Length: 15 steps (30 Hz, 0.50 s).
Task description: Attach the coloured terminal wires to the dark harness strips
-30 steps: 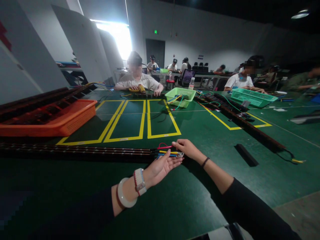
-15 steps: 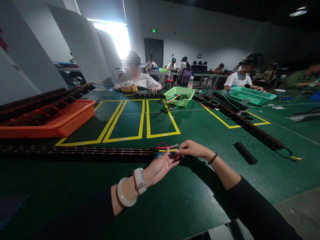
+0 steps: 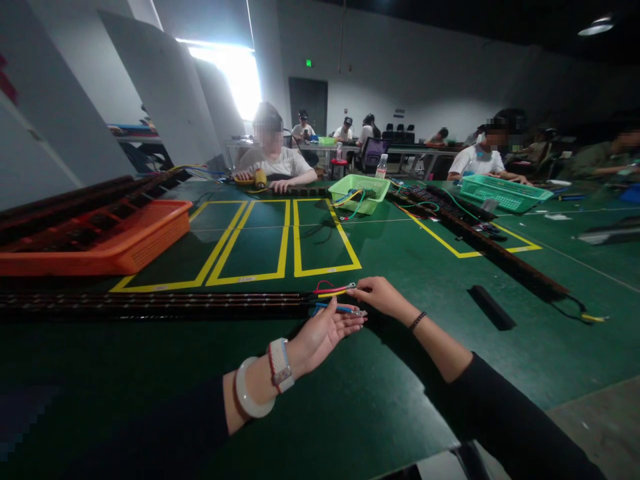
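Observation:
Three long dark strips (image 3: 235, 301) lie side by side on the green table, with coloured wires coming out of their right ends. My left hand (image 3: 323, 333) is palm up, fingers stretched out. A blue wire (image 3: 345, 309) with a metal lug lies across those fingers, passing by the thumb. To the right, my right hand (image 3: 377, 293) pinches the end of a yellow wire (image 3: 330, 294), its tip hidden by the fingertips. Just above that wire runs a red wire (image 3: 333, 290) with a ring lug, close to the right fingertips.
An orange basket (image 3: 150, 240) with dark strips stands at left. Yellow tape outlines (image 3: 285, 247) mark the table. Beyond are a green basket (image 3: 357, 193) with wires and a teal basket (image 3: 505, 193). A black block (image 3: 491, 307) lies at right. A co-worker (image 3: 275, 160) sits opposite.
My right hand has shifted slightly up and left, with the yellow wire now nearer the red one. The blue wire shows apart from them on my left fingers.

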{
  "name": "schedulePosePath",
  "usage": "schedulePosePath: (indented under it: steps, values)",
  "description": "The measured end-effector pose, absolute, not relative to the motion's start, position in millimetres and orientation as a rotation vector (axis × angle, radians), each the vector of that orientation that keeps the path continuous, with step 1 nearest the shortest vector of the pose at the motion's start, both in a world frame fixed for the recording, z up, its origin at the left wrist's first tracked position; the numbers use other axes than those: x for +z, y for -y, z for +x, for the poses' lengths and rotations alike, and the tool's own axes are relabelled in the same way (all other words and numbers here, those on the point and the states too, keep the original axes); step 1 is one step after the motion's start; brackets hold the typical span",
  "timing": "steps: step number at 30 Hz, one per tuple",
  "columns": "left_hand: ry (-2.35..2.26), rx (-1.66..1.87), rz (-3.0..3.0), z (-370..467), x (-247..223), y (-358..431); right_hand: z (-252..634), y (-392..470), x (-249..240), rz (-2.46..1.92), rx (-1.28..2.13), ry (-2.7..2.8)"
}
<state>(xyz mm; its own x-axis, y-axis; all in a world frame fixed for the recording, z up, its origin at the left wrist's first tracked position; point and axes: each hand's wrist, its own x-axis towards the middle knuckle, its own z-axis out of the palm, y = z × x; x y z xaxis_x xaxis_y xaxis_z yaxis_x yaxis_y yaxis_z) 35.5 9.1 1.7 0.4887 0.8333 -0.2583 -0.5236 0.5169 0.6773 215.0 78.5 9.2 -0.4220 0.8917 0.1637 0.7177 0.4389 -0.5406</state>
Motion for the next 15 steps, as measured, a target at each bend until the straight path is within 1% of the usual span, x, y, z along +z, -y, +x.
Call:
schedulePosePath:
  steps: [5,11,13,15]
  values:
    - [-0.589,0.933,0.536,37,-3,-11,228,-75,26,-1.465,0.849,2.313]
    - [-0.56,0.951,0.527,38,-4,-12,227,-64,38,-1.322,1.287,2.387]
    - [-0.542,0.945,0.537,38,-5,-12,223,-61,37,-1.3,1.377,2.391]
    - [-0.529,0.944,0.541,38,-6,-12,220,-60,36,-1.309,1.384,2.38]
